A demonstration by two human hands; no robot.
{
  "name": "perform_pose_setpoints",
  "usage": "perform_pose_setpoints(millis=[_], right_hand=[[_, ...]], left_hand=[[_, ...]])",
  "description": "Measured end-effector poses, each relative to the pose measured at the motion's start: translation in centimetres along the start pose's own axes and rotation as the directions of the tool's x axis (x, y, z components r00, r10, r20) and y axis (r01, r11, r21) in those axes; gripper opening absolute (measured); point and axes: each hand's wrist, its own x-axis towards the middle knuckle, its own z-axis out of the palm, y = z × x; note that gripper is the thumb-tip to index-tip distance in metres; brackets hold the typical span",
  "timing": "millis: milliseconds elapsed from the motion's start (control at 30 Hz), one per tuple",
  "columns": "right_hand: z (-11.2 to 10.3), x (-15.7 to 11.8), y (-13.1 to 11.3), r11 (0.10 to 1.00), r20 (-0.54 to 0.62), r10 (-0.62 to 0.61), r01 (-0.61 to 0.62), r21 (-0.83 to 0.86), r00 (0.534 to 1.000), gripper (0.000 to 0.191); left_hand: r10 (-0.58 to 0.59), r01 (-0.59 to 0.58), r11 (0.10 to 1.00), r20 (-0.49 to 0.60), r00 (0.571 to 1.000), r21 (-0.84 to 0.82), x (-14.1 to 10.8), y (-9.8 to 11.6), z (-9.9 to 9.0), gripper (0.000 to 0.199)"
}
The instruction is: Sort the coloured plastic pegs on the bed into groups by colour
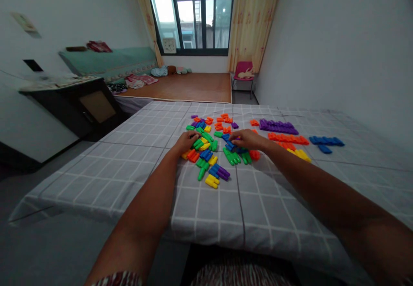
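Head view: the left hand is at the mixed blocks on the cloth, the right hand over blue ones; fingers curl, but whether they grip, I cannot tell. The purple row and orange row lie apart, probably keeping colours unmixed.

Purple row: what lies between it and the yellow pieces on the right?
In the head view, an orange row lies between the purple row and those yellow pieces, with more orange pieces next to the yellow.
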Motion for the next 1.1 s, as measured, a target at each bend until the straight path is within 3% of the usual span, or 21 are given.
perform_pose_setpoints(millis=[100, 267, 367, 500, 633, 700, 800, 900, 1000, 1100], right_hand=[[-0.4, -0.2, 0.2, 0.998, 0.005, -0.035, 0.035, -0.06, 0.999, 0.024], [0.3, -0.2, 0.2, 0.978, 0.093, -0.203, 0.206, -0.033, 0.975, 0.043], [0.3, -0.8, -0.4, 0.971, 0.084, -0.235, 0.238, -0.021, 0.968, 0.041], [-1.6, -2.3, 0.6, 0.962, -0.054, -0.257, 0.261, 0.081, 0.965, 0.042], [-5.0, -5.3, 6.7, 0.982, -0.312, -0.061, 0.114, 0.154, 0.948, 0.041], [-6.9, -7.9, 11.2, 0.984, -0.457, 0.097, -0.016, 0.177, 0.884, 0.043], [-9.2, -12.9, 18.2, 0.947, -0.584, 0.316, -0.287, 0.145, 0.748, 0.042], [-10.3, -17.9, 23.5, 0.813, -0.624, 0.451, -0.582, -0.007, 0.638, 0.044], [-10.1, -21.2, 26.6, 0.61, -0.639, 0.586, -0.79, -0.057, 0.498, 0.048], [-8.8, -22.4, 27.9, 0.484, -0.611, 0.693, -0.875, 0.002, 0.382, 0.054]], left_hand=[[-0.005, 0.005, 1.0, 0.003, 1.0, 0.012, 0.0, 0.1, -0.1, 0.037], [-0.018, 0.018, 1.0, 0.013, 1.0, 0.001, -0.3, 1.1, -0.5, 0.043], [-0.061, 0.061, 0.998, 0.007, 0.998, -0.01, -0.5, 1.8, -0.7, 0.051], [-0.09, 0.09, 0.996, 0.018, 0.996, 0.023, -0.4, 2.0, -1.1, 0.058], [-0.133, 0.131, 0.99, 0.04, 0.99, 0.043, -0.3, 1.7, -1.3, 0.064], [-0.134, 0.131, 0.99, 0.04, 0.99, 0.058, -0.3, 1.7, -1.4, 0.064], [-0.132, 0.129, 0.988, 0.035, 0.991, 0.084, -0.2, 1.9, -1.5, 0.063], [-0.136, 0.13, 0.985, 0.048, 0.99, 0.113, -0.1, 1.8, -1.7, 0.063], [-0.143, 0.134, 0.982, 0.059, 0.988, 0.134, -0.1, 1.4, -1.9, 0.064], [-0.157, 0.148, 0.98, 0.059, 0.986, 0.134, 0.0, 1.0, -2.0, 0.067]])
